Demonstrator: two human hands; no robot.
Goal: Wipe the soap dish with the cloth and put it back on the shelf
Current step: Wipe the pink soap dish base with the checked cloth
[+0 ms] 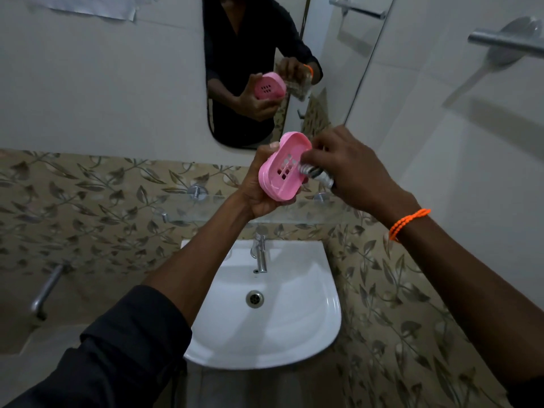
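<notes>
A pink oval soap dish [279,172] with drain holes is held tilted in my left hand [259,195], above the glass shelf [206,209]. My right hand [350,166] grips a bunched checked cloth [316,173] and presses it against the dish's inner right side. Most of the cloth is hidden under my fingers. The mirror [253,69] reflects both hands, the dish and the cloth.
A white washbasin [294,328] with a chrome tap [260,254] sits below the shelf. A chrome towel bar [506,42] sticks out at upper right. A wall tap [47,290] is at lower left. Leaf-patterned tiles cover the lower wall.
</notes>
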